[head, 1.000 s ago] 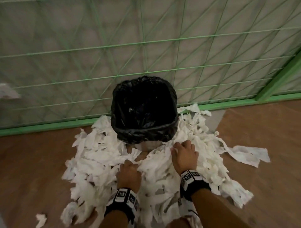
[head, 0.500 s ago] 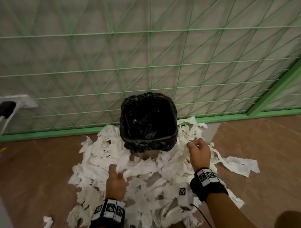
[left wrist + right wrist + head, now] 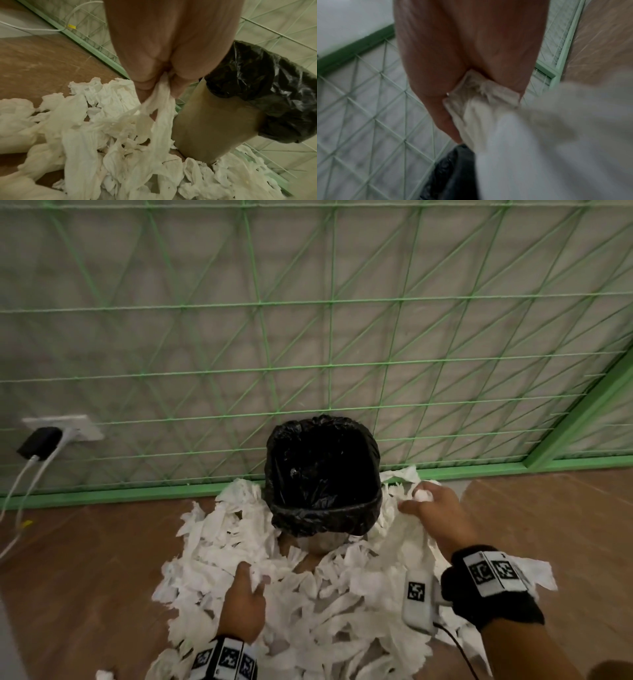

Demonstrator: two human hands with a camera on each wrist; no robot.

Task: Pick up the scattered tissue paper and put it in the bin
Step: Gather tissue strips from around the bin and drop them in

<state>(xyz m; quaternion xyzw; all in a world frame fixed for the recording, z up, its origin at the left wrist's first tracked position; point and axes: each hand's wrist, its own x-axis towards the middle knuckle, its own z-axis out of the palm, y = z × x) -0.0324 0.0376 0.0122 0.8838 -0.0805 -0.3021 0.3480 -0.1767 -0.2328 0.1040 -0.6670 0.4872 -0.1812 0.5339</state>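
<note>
Early stage: tissue paper [image 3: 329, 594] mostly heaped on floor [image 3: 85, 559] around bin [image 3: 323, 474], liner apparently empty; left hand [image 3: 244, 604] fingers pinched on strands low in heap, right hand [image 3: 433, 511] clenched round wad just beside rim, undropped.

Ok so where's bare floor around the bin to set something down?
Bare brown floor lies left of the tissue pile, below the green fence base, and right of the pile toward the corner. Tissue crowds the bin in front and on both sides.
</note>
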